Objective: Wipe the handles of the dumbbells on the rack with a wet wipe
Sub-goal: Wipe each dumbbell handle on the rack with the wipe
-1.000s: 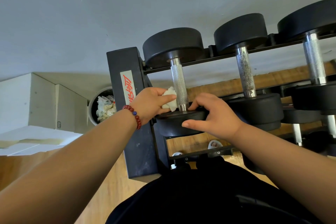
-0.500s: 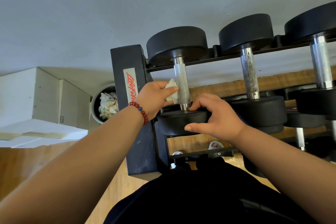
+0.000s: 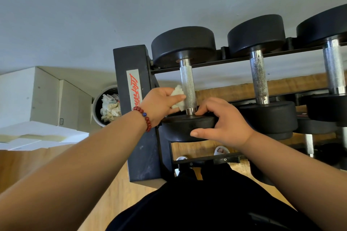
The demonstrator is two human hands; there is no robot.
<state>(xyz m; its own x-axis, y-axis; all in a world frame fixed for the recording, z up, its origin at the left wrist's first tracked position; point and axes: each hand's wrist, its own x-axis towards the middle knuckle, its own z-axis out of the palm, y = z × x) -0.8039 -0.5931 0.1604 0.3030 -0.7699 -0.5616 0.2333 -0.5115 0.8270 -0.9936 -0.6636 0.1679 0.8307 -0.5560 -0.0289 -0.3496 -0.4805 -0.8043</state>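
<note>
While the left hand [image 3: 159, 103] presses a crumpled white wipe [image 3: 177, 97] against the left side of the handle [image 3: 187, 82] of the end dumbbell [image 3: 184, 45], the right hand [image 3: 223, 124] grips that dumbbell's near head [image 3: 180, 131], fingers curled over its top face beside the handle's base and thumb stretched along its front rim. Judged purpose of this hold: to steady the weight in its cradle, or to turn it, so that the wipe can reach round the knurled bar. The wipe is pinched between thumb and fingers of the left hand, bunched rather than spread, and touches the lower part of the handle; whether it wraps behind the bar cannot be told. The dumbbell lies at the left end of the top tier of the rack [image 3: 135, 118], far head toward the wall, hard by the upright bearing a red label. The second handle [image 3: 260, 78] and third handle [image 3: 334, 69] stand to the right, neither touched; the second shows dark speckling along its length and is judged not yet wiped. Lower tiers hold further dumbbells, mostly hidden. A round bin [image 3: 95, 107] of crumpled white waste sits on the floor just left of the rack, presumably placed there for spent wipes. A red bead bracelet [image 3: 144, 118] circles the left wrist. Assessment: work is at the first handle of the row, with most of the task ahead. Risk noted: the right hand's fingers lie close to the handle base, where a downward stroke of the wipe would end.
</note>
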